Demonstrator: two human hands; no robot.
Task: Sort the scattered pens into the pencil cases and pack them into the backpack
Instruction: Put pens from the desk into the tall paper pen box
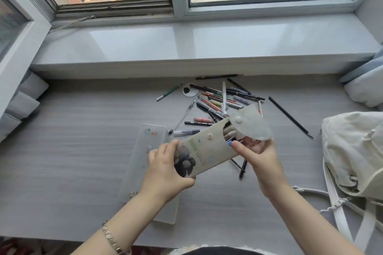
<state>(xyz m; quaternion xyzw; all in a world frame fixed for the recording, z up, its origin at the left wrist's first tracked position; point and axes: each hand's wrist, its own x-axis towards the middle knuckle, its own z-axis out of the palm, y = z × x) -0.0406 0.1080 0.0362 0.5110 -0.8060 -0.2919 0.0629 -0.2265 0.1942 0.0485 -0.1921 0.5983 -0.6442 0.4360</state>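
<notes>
I hold a beige pencil case (207,147) with a dark flower print above the desk, tilted, its translucent snap flap (251,124) open. My left hand (165,167) grips its lower end. My right hand (259,155) holds the open mouth, the thumb pressing on pens that sit inside. A pile of scattered pens (219,99) lies on the desk behind the case. A frosted translucent pencil case (143,163) lies flat under my left hand. The cream backpack (352,151) rests at the right.
A long black pencil (290,117) lies alone between the pile and the backpack. A green pencil (169,92) and a round desk grommet (189,90) sit left of the pile. Grey cushions (22,101) line the left edge. The wide windowsill (186,45) runs behind the desk.
</notes>
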